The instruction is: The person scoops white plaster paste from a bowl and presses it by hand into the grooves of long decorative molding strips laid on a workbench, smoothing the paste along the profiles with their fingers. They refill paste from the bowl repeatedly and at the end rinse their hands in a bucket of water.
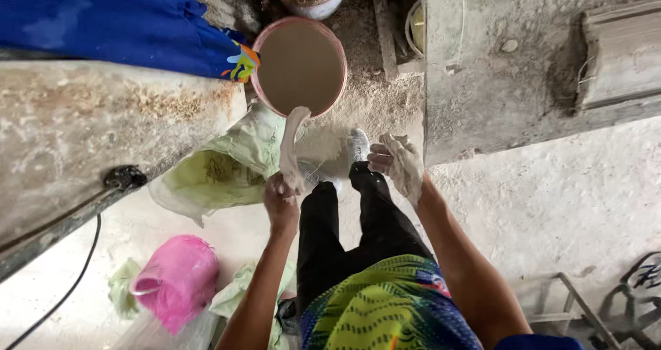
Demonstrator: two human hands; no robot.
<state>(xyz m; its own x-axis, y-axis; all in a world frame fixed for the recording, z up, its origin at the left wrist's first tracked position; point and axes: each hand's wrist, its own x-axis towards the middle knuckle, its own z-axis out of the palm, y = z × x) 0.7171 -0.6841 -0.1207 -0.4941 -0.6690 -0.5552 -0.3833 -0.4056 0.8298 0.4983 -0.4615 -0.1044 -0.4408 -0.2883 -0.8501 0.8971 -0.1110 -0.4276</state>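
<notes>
Gripping a pale, floppy strip of clay (292, 147), the left hand (281, 202) lifts it, its upper end seemingly over the near rim of the pink bucket (301, 65). The slip-coated right hand (399, 162) hangs slack, empty.

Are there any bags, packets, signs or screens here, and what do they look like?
No signs, labels or screens show.
Pale green sack: crumpled on the floor beside the pink bucket, dusty.
Pink bag: lower left on the floor, soft and rumpled.
Left hand: grips a muddy cloth.
Right hand: open, mud-coated.
</notes>
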